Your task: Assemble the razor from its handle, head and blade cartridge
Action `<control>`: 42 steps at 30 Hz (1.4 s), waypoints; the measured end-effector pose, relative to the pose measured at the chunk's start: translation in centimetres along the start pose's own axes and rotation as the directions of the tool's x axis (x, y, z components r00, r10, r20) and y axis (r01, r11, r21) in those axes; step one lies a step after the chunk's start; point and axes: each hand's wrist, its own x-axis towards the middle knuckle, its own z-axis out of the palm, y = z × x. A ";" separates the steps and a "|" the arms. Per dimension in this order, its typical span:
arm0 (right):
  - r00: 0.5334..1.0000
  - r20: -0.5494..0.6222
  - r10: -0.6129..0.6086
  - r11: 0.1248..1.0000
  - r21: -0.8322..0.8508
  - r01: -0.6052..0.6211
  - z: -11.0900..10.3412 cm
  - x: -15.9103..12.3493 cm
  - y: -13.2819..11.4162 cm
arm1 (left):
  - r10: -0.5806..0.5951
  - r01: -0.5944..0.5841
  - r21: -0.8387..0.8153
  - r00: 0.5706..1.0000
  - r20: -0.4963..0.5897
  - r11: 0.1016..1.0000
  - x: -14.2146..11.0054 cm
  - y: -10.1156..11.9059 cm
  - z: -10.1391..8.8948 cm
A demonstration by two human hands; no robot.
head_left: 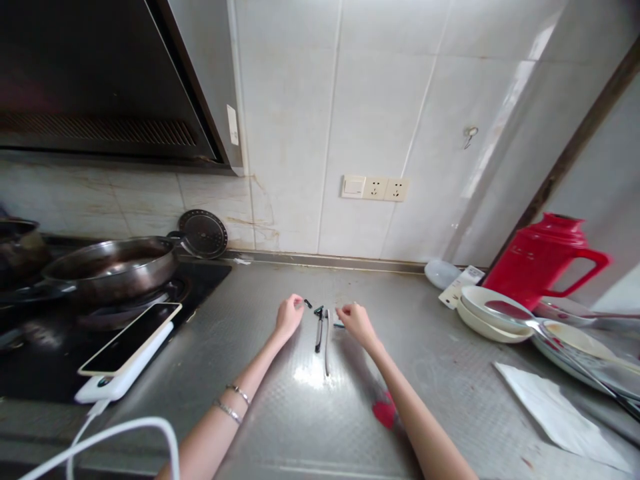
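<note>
My left hand (290,316) is closed in a loose pinch just left of a small black piece (308,303), possibly a razor head, lying on the steel counter. A black and silver razor (319,331) lies between the hands, its head toward the wall. Beside it runs a slim, pale toothbrush (327,347). To the right of both, my right hand (357,324) is curled closed. A small blue thing (339,326) pokes out under its fingers, mostly hidden. Whether either hand grips something cannot be made out.
At left are a phone (131,340) on a white power bank with a cable, and a stove with a steel pan (113,267). A red thermos (545,260), stacked bowls (493,313) and a white paper sheet (560,417) are at right. Something red (384,410) sits by my right forearm.
</note>
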 end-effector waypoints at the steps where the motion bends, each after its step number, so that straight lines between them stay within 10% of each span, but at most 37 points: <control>1: 1.000 -0.019 0.000 1.000 0.010 0.000 -0.2 0.1 0.5 | 0.015 -0.017 0.080 1.000 0.025 0.997 0.1 -0.2 0.2; 7: 0.996 -0.080 0.038 0.999 0.023 -0.037 -0.7 0.4 2.1 | 0.071 -0.143 0.466 0.983 0.170 0.873 1.0 -0.5 1.8; 16: 0.995 -0.087 0.040 0.999 0.033 -0.038 -0.8 0.5 2.4 | 0.030 -0.144 0.552 0.977 0.210 0.821 1.7 -0.6 3.0; 22: 0.993 -0.117 0.008 0.999 0.036 -0.004 -0.8 0.5 2.7 | 0.045 -0.112 0.457 0.987 0.156 0.882 1.9 -0.6 2.9; 27: 0.989 -0.143 -0.044 0.996 0.071 0.054 -1.1 0.5 2.2 | -0.119 0.124 -0.055 0.989 0.085 0.991 2.0 1.7 1.9; 33: 0.978 -0.124 -0.166 0.947 0.257 0.193 -1.8 0.1 0.1 | -0.325 0.528 -0.474 0.834 0.445 0.704 0.6 4.7 0.4; 42: 0.977 -0.002 -0.211 0.900 0.391 0.195 -2.1 -0.7 -1.9 | -0.329 0.758 -0.498 0.639 0.696 0.420 -1.3 5.3 -0.1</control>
